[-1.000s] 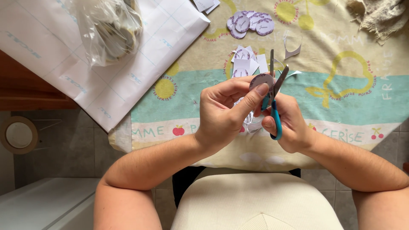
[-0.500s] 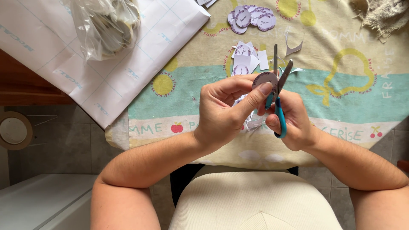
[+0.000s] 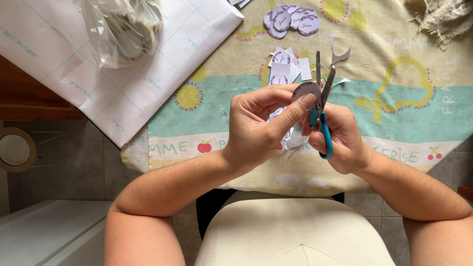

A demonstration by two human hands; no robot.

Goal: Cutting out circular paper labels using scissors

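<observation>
Scissors w/ teal plastic handles (image 3: 322, 116) gripped in right hand (image 3: 337, 140), blades slightly apart at round purple-edged paper disc (image 3: 305, 90), pinched by left hand (image 3: 261, 128) fingertips.

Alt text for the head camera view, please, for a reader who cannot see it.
Seen from above, a person's left hand holds a round paper label while the right hand works blue-handled scissors at its edge, over a fruit-print tablecloth. Farther back lie cut round labels, uncut square pieces, white gridded sheets and a clear plastic bag.
</observation>
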